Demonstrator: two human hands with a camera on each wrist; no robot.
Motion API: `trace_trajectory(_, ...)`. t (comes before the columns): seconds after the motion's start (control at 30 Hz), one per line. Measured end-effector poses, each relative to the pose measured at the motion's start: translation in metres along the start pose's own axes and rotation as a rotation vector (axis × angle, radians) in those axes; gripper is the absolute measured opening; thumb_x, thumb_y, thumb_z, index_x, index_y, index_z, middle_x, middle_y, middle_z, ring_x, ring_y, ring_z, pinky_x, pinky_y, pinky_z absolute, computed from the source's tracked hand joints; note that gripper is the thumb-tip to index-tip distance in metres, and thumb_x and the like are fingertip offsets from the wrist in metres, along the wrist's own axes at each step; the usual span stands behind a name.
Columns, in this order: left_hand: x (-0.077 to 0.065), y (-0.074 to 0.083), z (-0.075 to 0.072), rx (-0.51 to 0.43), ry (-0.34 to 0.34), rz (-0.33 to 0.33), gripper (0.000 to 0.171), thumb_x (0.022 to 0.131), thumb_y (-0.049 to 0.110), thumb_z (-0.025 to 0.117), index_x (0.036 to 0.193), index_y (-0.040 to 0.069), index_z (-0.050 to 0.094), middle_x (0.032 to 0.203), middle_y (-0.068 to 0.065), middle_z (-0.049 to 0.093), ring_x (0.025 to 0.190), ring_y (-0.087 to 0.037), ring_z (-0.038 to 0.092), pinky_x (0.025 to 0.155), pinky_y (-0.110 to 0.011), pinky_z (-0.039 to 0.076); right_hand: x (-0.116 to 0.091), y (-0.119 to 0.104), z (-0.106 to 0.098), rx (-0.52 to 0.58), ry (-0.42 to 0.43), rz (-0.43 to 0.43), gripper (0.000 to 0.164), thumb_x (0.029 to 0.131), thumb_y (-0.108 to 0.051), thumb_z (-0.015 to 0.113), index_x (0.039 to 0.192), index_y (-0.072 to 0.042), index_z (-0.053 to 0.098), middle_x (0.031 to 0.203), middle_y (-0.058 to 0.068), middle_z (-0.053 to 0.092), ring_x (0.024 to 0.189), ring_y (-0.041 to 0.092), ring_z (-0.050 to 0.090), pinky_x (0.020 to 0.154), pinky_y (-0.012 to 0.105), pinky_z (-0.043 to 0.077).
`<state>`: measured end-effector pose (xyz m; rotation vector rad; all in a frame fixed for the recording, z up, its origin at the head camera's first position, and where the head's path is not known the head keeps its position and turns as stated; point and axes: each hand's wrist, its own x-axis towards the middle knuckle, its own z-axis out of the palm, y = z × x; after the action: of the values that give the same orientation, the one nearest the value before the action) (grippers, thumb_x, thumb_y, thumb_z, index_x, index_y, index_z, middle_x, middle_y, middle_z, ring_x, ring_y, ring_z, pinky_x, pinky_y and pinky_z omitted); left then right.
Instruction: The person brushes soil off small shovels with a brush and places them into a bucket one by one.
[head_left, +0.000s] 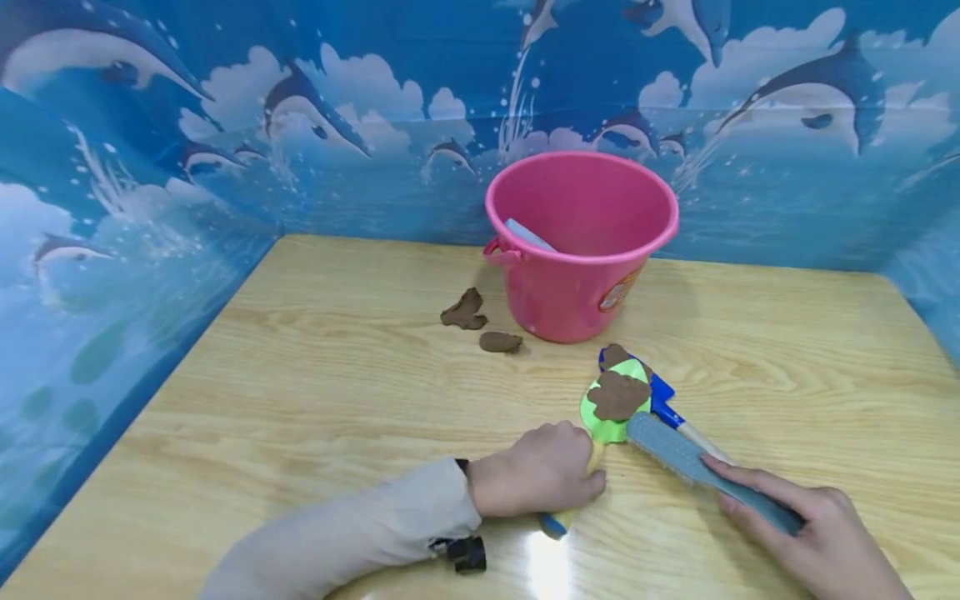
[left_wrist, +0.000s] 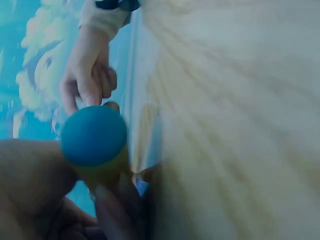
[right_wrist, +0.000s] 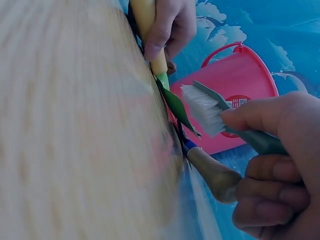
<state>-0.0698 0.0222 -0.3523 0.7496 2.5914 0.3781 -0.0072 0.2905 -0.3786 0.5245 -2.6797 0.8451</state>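
My left hand point(head_left: 536, 475) grips the yellow handle of a toy shovel with a green blade point(head_left: 597, 429). The handle's blue end point(left_wrist: 94, 136) pokes out of the fist in the left wrist view. A flat lump of brown clay point(head_left: 618, 396) lies on the green blade. In my right hand point(head_left: 821, 529) is a grey-green brush point(head_left: 675, 450), its white bristles point(right_wrist: 202, 110) close by the green blade. Partly under the green blade lies a blue shovel point(head_left: 662, 400) with a wooden handle point(right_wrist: 212, 172), more brown clay point(head_left: 615, 357) on its blade.
A pink bucket point(head_left: 558, 300) stands behind the shovels, a pale blue object point(head_left: 528, 235) leaning inside it. Left of the bucket, two brown clay pieces, one jagged point(head_left: 465, 310) and one oval point(head_left: 500, 342), lie on the wooden table point(head_left: 322, 375). A dolphin-print cloth point(head_left: 375, 192) hangs behind.
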Motion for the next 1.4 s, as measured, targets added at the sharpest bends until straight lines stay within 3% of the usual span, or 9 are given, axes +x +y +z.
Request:
trace_trajectory(0.17, -0.004, -0.023, 0.001, -0.351, -0.005, -0.056, 0.024, 0.085, 0.031, 0.065, 0.073, 0.014, 0.053, 0.059, 0.004, 0.051, 0.048, -0.007, 0.048, 0.042, -0.022, 0.042, -0.001, -0.002, 0.003, 0.022, -0.001, 0.049, 0.049, 0.076, -0.006, 0.080, 0.119, -0.026, 0.069, 0.110, -0.020, 0.065, 0.098, -0.018, 0.054, 0.078, -0.003, 0.039)
trace_trajectory(0.33, -0.018, -0.047, 0.008, -0.635, 0.185, -0.022, 0.016, 0.079, 0.023, 0.066, 0.079, 0.015, 0.053, 0.060, 0.007, 0.045, 0.052, -0.005, 0.045, 0.046, -0.018, 0.039, 0.002, -0.008, 0.003, 0.058, 0.040, 0.031, 0.052, 0.076, 0.000, 0.078, 0.123, -0.020, 0.066, 0.116, -0.026, 0.061, 0.103, -0.019, 0.052, 0.084, -0.004, 0.036)
trace_trajectory(0.57, -0.046, -0.060, 0.018, -0.956, 0.262, -0.065, 0.028, 0.077, 0.011, 0.062, 0.103, 0.006, 0.054, 0.076, -0.001, 0.050, 0.064, -0.013, 0.051, 0.053, -0.022, 0.047, 0.006, -0.018, 0.011, 0.077, 0.020, 0.099, 0.054, 0.080, 0.000, 0.075, 0.128, -0.020, 0.062, 0.114, -0.029, 0.059, 0.076, -0.013, 0.051, 0.074, -0.002, 0.036)
trace_trajectory(0.67, -0.056, -0.059, 0.022, -1.033, 0.244, -0.051, 0.028, 0.079, 0.006, 0.058, 0.106, 0.003, 0.049, 0.078, -0.003, 0.050, 0.063, -0.013, 0.050, 0.052, -0.022, 0.046, 0.008, -0.026, 0.019, 0.057, 0.056, 0.005, 0.056, 0.077, 0.002, 0.076, 0.128, -0.017, 0.063, 0.119, -0.023, 0.059, 0.086, -0.018, 0.054, 0.080, -0.003, 0.036)
trace_trajectory(0.9, -0.067, -0.056, 0.030, -1.311, 0.078, 0.052, 0.018, 0.092, -0.001, 0.048, 0.106, -0.003, 0.037, 0.069, -0.005, 0.049, 0.048, -0.012, 0.051, 0.043, -0.023, 0.050, 0.023, -0.050, 0.049, 0.215, 0.310, -0.416, 0.035, 0.097, -0.023, 0.059, 0.110, 0.009, 0.067, 0.107, 0.008, 0.072, 0.099, -0.005, 0.062, 0.082, 0.003, 0.046)
trace_trajectory(1.03, -0.069, -0.052, 0.037, -1.298, 0.004, 0.094, 0.015, 0.095, 0.003, 0.050, 0.101, -0.002, 0.038, 0.066, -0.002, 0.053, 0.043, -0.008, 0.048, 0.036, -0.020, 0.045, 0.028, -0.060, 0.052, 0.198, 0.328, -0.519, 0.034, 0.099, -0.021, 0.054, 0.106, 0.008, 0.068, 0.085, 0.005, 0.073, 0.076, -0.007, 0.061, 0.061, 0.000, 0.044)
trace_trajectory(1.13, -0.069, -0.050, 0.039, -1.228, 0.007, 0.084, 0.014, 0.095, 0.007, 0.052, 0.102, 0.002, 0.041, 0.062, 0.001, 0.051, 0.039, -0.005, 0.043, 0.032, -0.017, 0.038, 0.028, -0.062, 0.050, 0.081, 0.294, -0.524, 0.033, 0.101, -0.023, 0.046, 0.104, -0.002, 0.072, 0.061, -0.011, 0.052, 0.054, -0.012, 0.038, 0.048, -0.002, 0.026)
trace_trajectory(1.23, -0.069, -0.049, 0.040, -1.166, 0.020, 0.058, 0.014, 0.096, 0.010, 0.053, 0.104, 0.005, 0.043, 0.060, 0.001, 0.047, 0.035, -0.005, 0.041, 0.030, -0.019, 0.037, 0.027, -0.060, 0.048, -0.044, 0.271, -0.491, 0.037, 0.103, -0.026, 0.040, 0.100, -0.011, 0.074, 0.059, -0.016, 0.031, 0.055, -0.012, 0.018, 0.047, -0.001, 0.014)
trace_trajectory(1.4, -0.068, -0.049, 0.041, -1.125, 0.014, 0.028, 0.013, 0.096, 0.008, 0.052, 0.104, 0.005, 0.044, 0.057, 0.001, 0.045, 0.033, -0.008, 0.041, 0.029, -0.022, 0.038, 0.025, -0.058, 0.047, -0.118, 0.284, -0.460, 0.040, 0.103, -0.026, 0.038, 0.098, -0.010, 0.074, 0.058, -0.015, 0.033, 0.056, -0.011, 0.018, 0.044, 0.001, 0.015)
